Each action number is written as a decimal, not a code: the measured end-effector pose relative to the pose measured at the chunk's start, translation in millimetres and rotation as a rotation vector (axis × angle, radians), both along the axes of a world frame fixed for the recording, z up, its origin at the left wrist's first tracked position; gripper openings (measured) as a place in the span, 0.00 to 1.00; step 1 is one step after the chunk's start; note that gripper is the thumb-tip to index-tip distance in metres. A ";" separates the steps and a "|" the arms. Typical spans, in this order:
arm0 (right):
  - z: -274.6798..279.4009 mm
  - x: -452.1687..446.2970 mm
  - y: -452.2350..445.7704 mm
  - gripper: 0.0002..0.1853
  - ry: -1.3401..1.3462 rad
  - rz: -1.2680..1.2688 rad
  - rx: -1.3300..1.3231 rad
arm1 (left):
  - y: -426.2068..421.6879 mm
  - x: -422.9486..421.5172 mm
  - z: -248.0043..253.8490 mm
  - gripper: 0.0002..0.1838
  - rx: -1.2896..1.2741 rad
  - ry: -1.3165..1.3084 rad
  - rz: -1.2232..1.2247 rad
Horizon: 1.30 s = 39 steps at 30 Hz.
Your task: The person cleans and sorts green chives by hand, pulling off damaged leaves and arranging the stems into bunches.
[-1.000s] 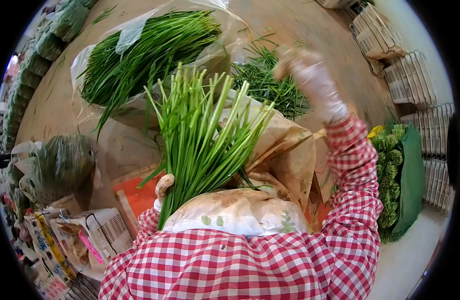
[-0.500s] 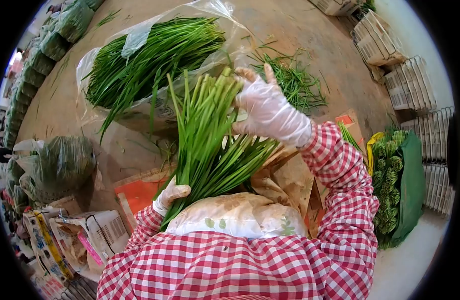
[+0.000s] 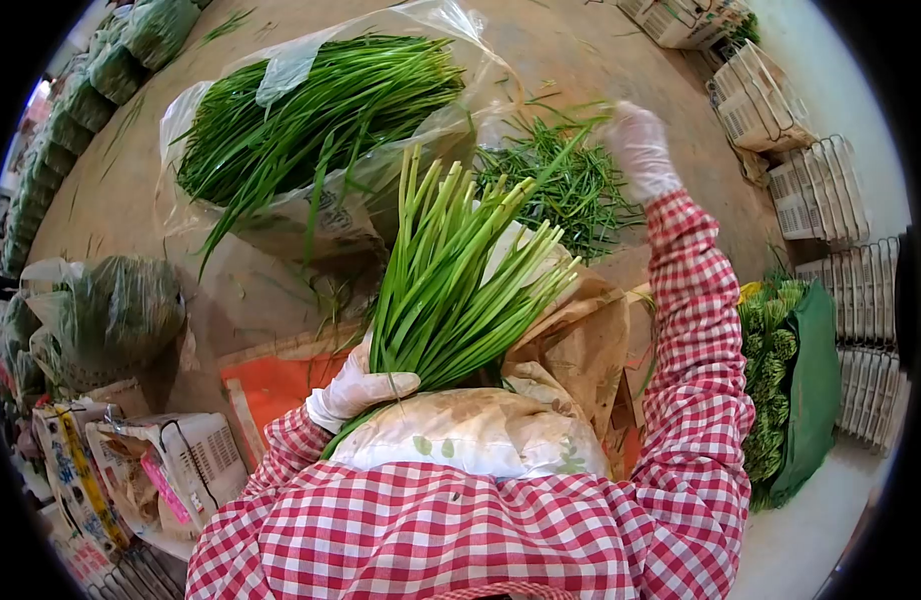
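My gloved left hand is closed around a loose bunch of garlic chives, its thumb across the leaves. The pale cut ends fan up and away from me, and the leaves' lower part passes under the hand by my sleeve. My gloved right hand is stretched out to the far right, over the edge of a pile of loose green trimmings on the floor. Motion smears its fingers, and thin green strands show beside them. A stained white apron covers my lap below the bunch.
A clear plastic bag full of chives lies ahead. Bundled greens under a green cloth stand at right, near white crates. Another filled bag and a white crate are at left.
My right hand has moved away from the bunch, out to the right over the trimmings. The bunch has swung right and its stems spread wider, still in my left hand.
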State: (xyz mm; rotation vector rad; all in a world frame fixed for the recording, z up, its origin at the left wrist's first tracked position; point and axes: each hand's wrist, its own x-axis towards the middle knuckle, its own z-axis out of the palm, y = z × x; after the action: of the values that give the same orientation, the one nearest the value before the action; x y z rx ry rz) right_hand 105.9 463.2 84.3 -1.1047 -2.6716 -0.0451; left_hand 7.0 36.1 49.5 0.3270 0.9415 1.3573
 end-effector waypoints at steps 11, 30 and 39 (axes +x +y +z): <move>61.0 -10.0 -144.1 0.30 -0.304 0.629 -0.198 | 8.5 3.2 1.1 0.33 -0.068 0.154 0.031; -1.0 -6.1 -160.7 0.07 0.543 0.284 -0.635 | -14.3 -4.8 -12.2 0.27 -0.168 -0.078 0.039; -8.1 5.8 -54.4 0.13 0.633 -0.119 -0.451 | -13.2 -6.3 -24.0 0.27 -0.084 0.123 0.002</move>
State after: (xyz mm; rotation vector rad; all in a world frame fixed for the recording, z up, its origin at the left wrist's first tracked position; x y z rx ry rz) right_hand 111.7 408.7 76.2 -1.1485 -2.0821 0.7820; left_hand 0.7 22.9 25.5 0.3485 1.0985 1.3067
